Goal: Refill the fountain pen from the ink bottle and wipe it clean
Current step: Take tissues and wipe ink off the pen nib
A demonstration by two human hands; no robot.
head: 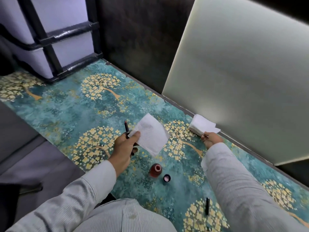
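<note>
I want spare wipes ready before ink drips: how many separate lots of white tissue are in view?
2. One tissue sheet is pinched in the left hand with the pen. A tissue stack lies by the wall, at the right hand. How many sheets it holds is unclear.

We see soft, even, rather dim light; the pale panel (242, 77) at right glows faintly. Wide-angle bending curves the edges, corners darken, and fine detail looks slightly smeared throughout.
</note>
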